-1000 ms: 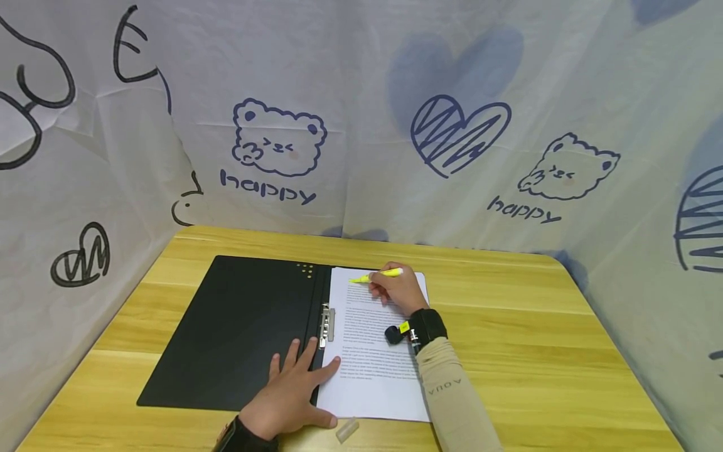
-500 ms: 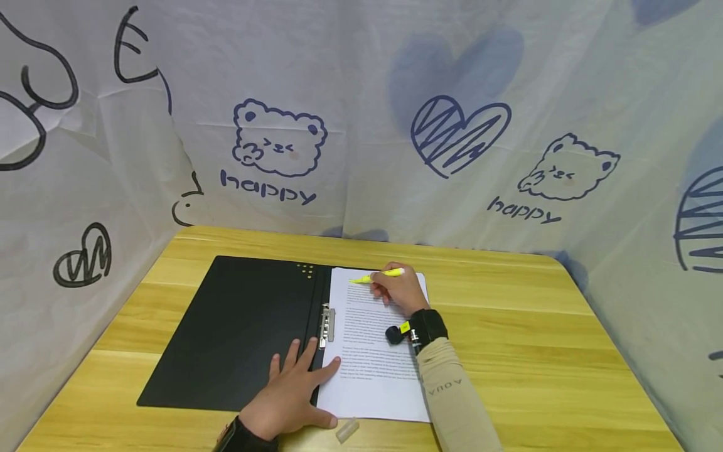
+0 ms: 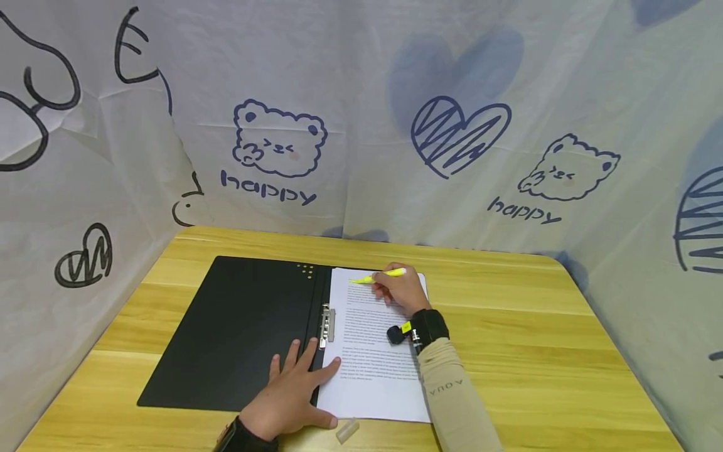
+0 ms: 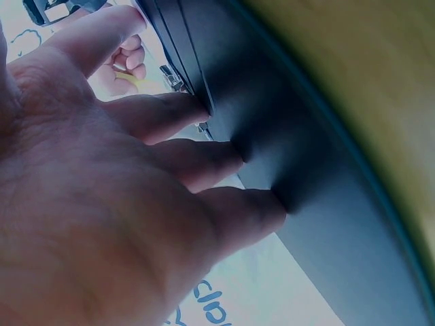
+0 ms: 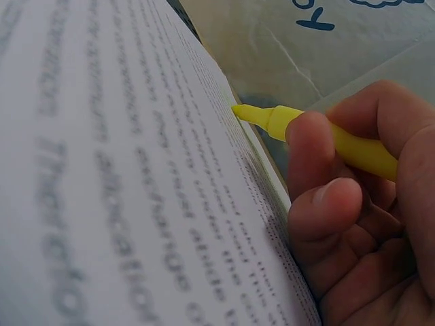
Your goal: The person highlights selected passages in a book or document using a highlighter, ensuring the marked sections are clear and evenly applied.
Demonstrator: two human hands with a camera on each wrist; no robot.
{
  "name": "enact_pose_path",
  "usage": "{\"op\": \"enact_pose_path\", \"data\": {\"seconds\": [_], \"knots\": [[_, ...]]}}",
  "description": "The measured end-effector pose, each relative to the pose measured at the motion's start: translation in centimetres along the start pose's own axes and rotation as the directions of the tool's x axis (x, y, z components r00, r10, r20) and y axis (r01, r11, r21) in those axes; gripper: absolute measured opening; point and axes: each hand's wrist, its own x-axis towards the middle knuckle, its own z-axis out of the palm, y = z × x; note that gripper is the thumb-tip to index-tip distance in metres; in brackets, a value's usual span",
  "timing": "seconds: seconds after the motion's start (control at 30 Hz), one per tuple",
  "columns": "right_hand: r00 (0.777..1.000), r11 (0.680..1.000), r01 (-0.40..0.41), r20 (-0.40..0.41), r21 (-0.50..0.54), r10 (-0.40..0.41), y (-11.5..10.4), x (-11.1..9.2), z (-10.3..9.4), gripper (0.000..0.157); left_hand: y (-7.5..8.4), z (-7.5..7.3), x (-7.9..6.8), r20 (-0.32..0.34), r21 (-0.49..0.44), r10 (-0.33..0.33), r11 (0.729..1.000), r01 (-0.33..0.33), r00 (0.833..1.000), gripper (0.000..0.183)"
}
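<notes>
In the head view, my right hand pinches a yellow highlighter near the top of a printed sheet. Its tip lies at the start of the uppermost text lines. The right wrist view shows the highlighter between thumb and fingers, its tip at the page and a faint yellow-green streak beside it. With fingers spread, my left hand rests across the lower spine of an open black folder and the sheet's left edge. The left wrist view has its fingertips touching the black cover.
A metal clip sits along the folder's spine, at the paper's left edge. A small translucent cap lies below the sheet, close to my left thumb. The wooden table extends to the right, and printed white cloth hangs behind it.
My right hand and the highlighter have shifted very slightly to the right along the top of the page. The left hand, folder and cap stay where they were.
</notes>
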Motion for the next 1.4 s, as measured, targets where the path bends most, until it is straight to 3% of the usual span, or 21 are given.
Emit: {"op": "enact_pose_path", "data": {"seconds": [1.4], "knots": [[1.0,1.0,-0.005,-0.005,-0.019,0.004,-0.15,-0.08,-0.18,0.022,-0.12,0.21,0.08,-0.012,0.01,0.01,1.0,-0.01,1.0,0.093]]}}
